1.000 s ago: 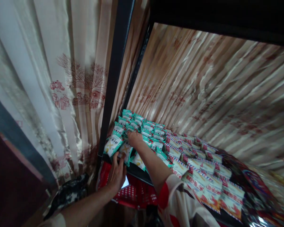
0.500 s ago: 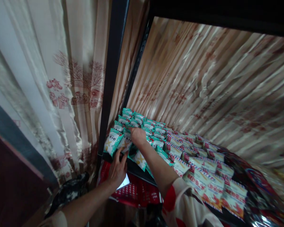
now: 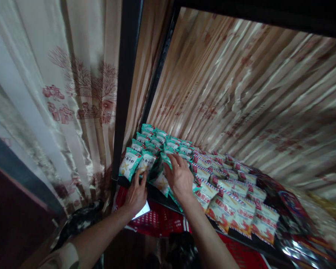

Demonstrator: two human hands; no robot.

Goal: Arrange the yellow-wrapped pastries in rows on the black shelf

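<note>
My left hand (image 3: 136, 193) is at the shelf's front edge, fingers stretched apart, their tips touching the lower part of a green-and-white snack bag (image 3: 146, 162). Another such bag (image 3: 128, 164) stands to its left. A bright white rectangle (image 3: 142, 210) shows beside the left hand; I cannot tell whether it is held. My right hand (image 3: 181, 178) reaches over the front of the green bags, fingers bent and apart. Its fingertips are near a tilted green snack bag (image 3: 160, 182), partly hidden by the hand; no firm grip shows.
Rows of white snack bags with striped edges (image 3: 242, 215) stand to the right, then dark shiny packages (image 3: 294, 209). A dark post (image 3: 127, 89) rises at the shelf's left. Pleated printed curtains (image 3: 84, 89) hang left and behind. Red printed material (image 3: 156, 222) lies below the front edge.
My right hand has drawn back and to the right, away from the second column of green bags, and its fingers have spread. That column's front bag now stands straighter. My left hand stays by it.
</note>
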